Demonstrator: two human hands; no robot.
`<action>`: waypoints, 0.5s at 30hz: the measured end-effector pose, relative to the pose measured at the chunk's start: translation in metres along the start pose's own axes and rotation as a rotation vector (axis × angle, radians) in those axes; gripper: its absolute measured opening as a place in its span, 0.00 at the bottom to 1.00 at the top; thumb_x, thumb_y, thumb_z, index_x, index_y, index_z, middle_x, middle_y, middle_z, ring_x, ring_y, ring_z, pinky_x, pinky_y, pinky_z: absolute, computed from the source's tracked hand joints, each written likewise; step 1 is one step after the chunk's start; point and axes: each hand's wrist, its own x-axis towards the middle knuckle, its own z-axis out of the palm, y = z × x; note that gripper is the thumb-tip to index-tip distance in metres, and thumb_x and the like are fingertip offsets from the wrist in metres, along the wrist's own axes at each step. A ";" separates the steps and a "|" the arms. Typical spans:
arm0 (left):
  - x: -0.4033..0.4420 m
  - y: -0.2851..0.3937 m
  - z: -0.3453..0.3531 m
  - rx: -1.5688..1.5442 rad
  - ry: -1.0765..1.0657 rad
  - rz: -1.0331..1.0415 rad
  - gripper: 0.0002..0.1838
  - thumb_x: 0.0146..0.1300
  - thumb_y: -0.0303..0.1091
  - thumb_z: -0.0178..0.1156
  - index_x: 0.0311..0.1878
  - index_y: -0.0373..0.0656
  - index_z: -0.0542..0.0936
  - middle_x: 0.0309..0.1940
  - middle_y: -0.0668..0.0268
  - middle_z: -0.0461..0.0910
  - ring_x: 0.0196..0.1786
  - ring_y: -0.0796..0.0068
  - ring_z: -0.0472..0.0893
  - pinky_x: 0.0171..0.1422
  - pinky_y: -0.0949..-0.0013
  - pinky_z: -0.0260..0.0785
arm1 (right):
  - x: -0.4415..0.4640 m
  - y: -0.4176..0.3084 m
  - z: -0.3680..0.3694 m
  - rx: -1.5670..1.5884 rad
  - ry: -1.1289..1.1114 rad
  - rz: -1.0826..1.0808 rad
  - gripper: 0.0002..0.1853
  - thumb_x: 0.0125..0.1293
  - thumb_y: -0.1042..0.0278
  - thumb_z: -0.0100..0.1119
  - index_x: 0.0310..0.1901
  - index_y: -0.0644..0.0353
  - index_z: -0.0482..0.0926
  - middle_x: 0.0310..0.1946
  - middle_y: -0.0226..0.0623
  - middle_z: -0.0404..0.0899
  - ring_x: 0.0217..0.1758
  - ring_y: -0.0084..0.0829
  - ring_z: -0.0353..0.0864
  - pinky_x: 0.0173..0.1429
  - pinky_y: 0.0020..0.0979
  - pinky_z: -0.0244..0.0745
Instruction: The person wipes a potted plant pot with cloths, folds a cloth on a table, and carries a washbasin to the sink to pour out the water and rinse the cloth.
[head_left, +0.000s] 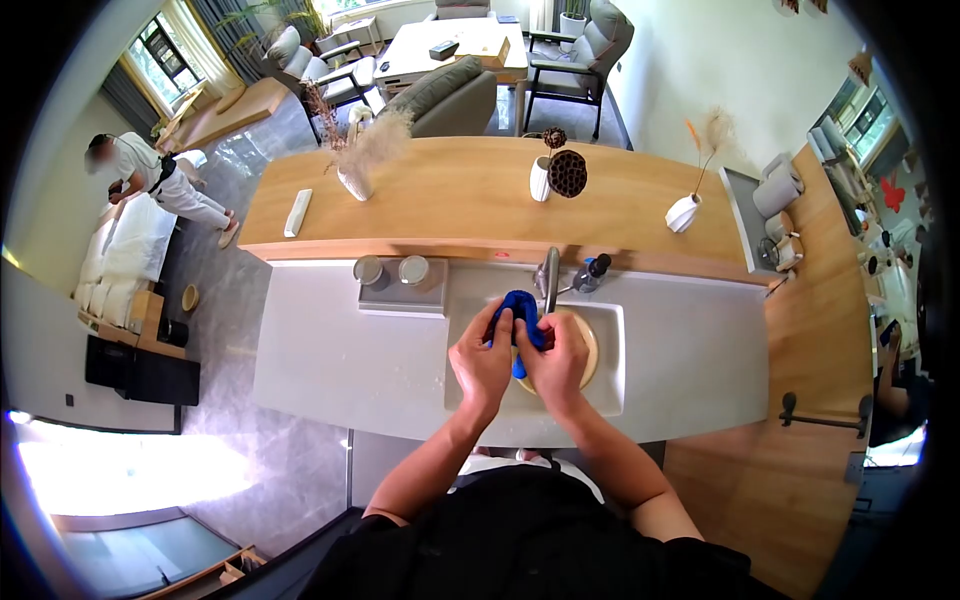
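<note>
Both hands hold a bunched blue cloth over the sink. My left hand pinches its left side, and my right hand grips its right side, fingers closed. A blue end of it hangs down between the hands. Under my right hand a round, pale yellowish item lies in the sink, partly hidden. The metal faucet stands just beyond the cloth.
Behind the faucet is a dark bottle. Two glasses stand on a tray at the left. Vases line the raised wooden ledge. Another person stands at the far left.
</note>
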 end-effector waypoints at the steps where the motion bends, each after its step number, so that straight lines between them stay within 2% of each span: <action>1: -0.002 0.000 0.000 -0.007 -0.006 -0.003 0.15 0.71 0.36 0.64 0.54 0.36 0.86 0.37 0.61 0.88 0.39 0.79 0.84 0.45 0.72 0.77 | 0.000 -0.005 0.003 0.053 0.015 0.035 0.13 0.60 0.70 0.75 0.36 0.61 0.76 0.26 0.37 0.76 0.23 0.31 0.78 0.27 0.32 0.72; 2: -0.003 -0.001 -0.002 -0.008 -0.007 -0.005 0.15 0.71 0.36 0.64 0.54 0.36 0.86 0.37 0.61 0.88 0.39 0.79 0.84 0.45 0.72 0.77 | -0.001 -0.007 0.004 0.106 0.029 0.071 0.13 0.61 0.70 0.75 0.38 0.61 0.76 0.26 0.36 0.76 0.23 0.28 0.78 0.28 0.31 0.72; 3: -0.004 -0.004 -0.006 -0.119 -0.079 -0.010 0.16 0.71 0.37 0.64 0.56 0.36 0.85 0.38 0.60 0.88 0.41 0.79 0.84 0.47 0.71 0.77 | -0.006 -0.003 0.006 0.270 -0.077 0.254 0.13 0.66 0.66 0.71 0.42 0.63 0.78 0.32 0.36 0.79 0.29 0.26 0.79 0.33 0.28 0.75; 4: -0.004 -0.007 -0.008 -0.232 -0.149 -0.014 0.18 0.71 0.37 0.64 0.58 0.37 0.84 0.39 0.59 0.88 0.42 0.78 0.85 0.48 0.70 0.77 | -0.010 0.001 0.005 0.269 -0.076 0.254 0.13 0.66 0.66 0.71 0.42 0.63 0.78 0.32 0.36 0.79 0.29 0.26 0.79 0.33 0.28 0.75; 6: -0.003 -0.013 -0.012 -0.266 -0.187 -0.010 0.20 0.70 0.36 0.65 0.61 0.37 0.82 0.41 0.59 0.88 0.44 0.77 0.85 0.50 0.70 0.77 | -0.012 0.005 0.002 0.446 -0.120 0.062 0.18 0.72 0.58 0.65 0.50 0.65 0.79 0.42 0.39 0.80 0.35 0.26 0.80 0.40 0.26 0.76; 7: -0.004 -0.017 -0.016 -0.296 -0.228 -0.009 0.23 0.69 0.36 0.67 0.64 0.37 0.80 0.44 0.59 0.88 0.46 0.77 0.84 0.52 0.70 0.77 | -0.012 0.006 0.001 0.445 -0.125 0.069 0.18 0.72 0.58 0.65 0.50 0.65 0.79 0.42 0.39 0.80 0.35 0.26 0.80 0.40 0.26 0.76; 8: -0.003 -0.019 -0.018 -0.296 -0.227 -0.013 0.23 0.69 0.36 0.67 0.64 0.37 0.80 0.44 0.59 0.88 0.46 0.77 0.84 0.52 0.70 0.77 | -0.008 0.007 -0.001 0.491 -0.176 0.043 0.21 0.74 0.54 0.62 0.54 0.66 0.78 0.46 0.41 0.80 0.38 0.27 0.81 0.42 0.25 0.76; 9: 0.001 -0.020 -0.020 -0.295 -0.283 0.061 0.25 0.68 0.35 0.68 0.66 0.37 0.78 0.45 0.59 0.88 0.47 0.77 0.84 0.54 0.70 0.76 | -0.005 0.008 -0.003 0.538 -0.227 0.016 0.24 0.76 0.51 0.58 0.58 0.67 0.77 0.50 0.42 0.79 0.40 0.27 0.81 0.43 0.24 0.75; 10: 0.005 -0.022 -0.022 -0.294 -0.337 0.138 0.27 0.67 0.34 0.69 0.68 0.37 0.77 0.47 0.60 0.87 0.48 0.78 0.84 0.56 0.71 0.76 | -0.004 0.011 -0.006 0.538 -0.228 0.014 0.24 0.76 0.51 0.58 0.58 0.67 0.77 0.50 0.42 0.79 0.40 0.27 0.81 0.43 0.24 0.75; 12: 0.015 -0.039 -0.028 -0.292 -0.364 0.094 0.28 0.67 0.31 0.70 0.69 0.36 0.76 0.49 0.61 0.86 0.50 0.79 0.83 0.59 0.72 0.75 | -0.008 0.019 -0.015 0.693 -0.483 0.197 0.32 0.79 0.41 0.47 0.62 0.68 0.75 0.54 0.41 0.78 0.50 0.28 0.80 0.58 0.30 0.75; 13: 0.019 -0.043 -0.031 -0.391 -0.423 -0.036 0.27 0.67 0.30 0.69 0.68 0.35 0.76 0.50 0.61 0.86 0.51 0.79 0.82 0.59 0.72 0.75 | -0.011 0.025 -0.019 0.715 -0.569 0.359 0.29 0.77 0.46 0.55 0.62 0.67 0.75 0.54 0.41 0.79 0.53 0.29 0.80 0.59 0.31 0.75; 14: 0.023 -0.045 -0.033 -0.491 -0.484 -0.166 0.26 0.68 0.29 0.68 0.68 0.35 0.75 0.51 0.61 0.86 0.52 0.79 0.82 0.60 0.72 0.75 | -0.013 0.029 -0.021 0.711 -0.567 0.359 0.29 0.77 0.46 0.55 0.62 0.67 0.75 0.54 0.41 0.79 0.53 0.29 0.80 0.59 0.31 0.75; 15: 0.024 -0.040 -0.036 -0.476 -0.483 -0.159 0.24 0.70 0.28 0.65 0.67 0.35 0.76 0.52 0.61 0.85 0.52 0.79 0.82 0.59 0.73 0.75 | -0.012 0.031 -0.023 0.567 -0.489 0.368 0.28 0.75 0.50 0.60 0.62 0.67 0.75 0.55 0.41 0.79 0.54 0.29 0.80 0.60 0.32 0.75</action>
